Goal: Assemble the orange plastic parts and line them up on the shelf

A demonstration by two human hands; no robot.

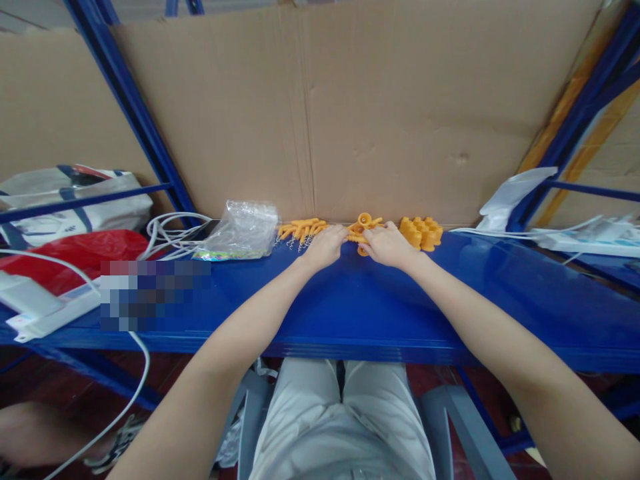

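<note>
My left hand (pixel 327 247) is at the back of the blue table, its fingers bent toward a small orange plastic piece (pixel 354 238) between my two hands. From the other side my right hand (pixel 387 245) closes its fingers on the same piece. Round orange cup-like parts (pixel 365 219) lie just behind my right hand. Beside my left hand is a pile of orange plastic sticks (pixel 301 229) with thin metal coils at their ends. To the right of my right hand stands a cluster of orange knobbed parts (pixel 421 233). My fingertips are small and partly hidden.
A clear plastic bag (pixel 245 230) lies left of the sticks, near coiled white cables (pixel 173 233). Cardboard (pixel 350 113) walls off the back. Blue shelf posts (pixel 133 110) flank the table (pixel 345 313). Another person's leg (pixel 45 437) shows at lower left.
</note>
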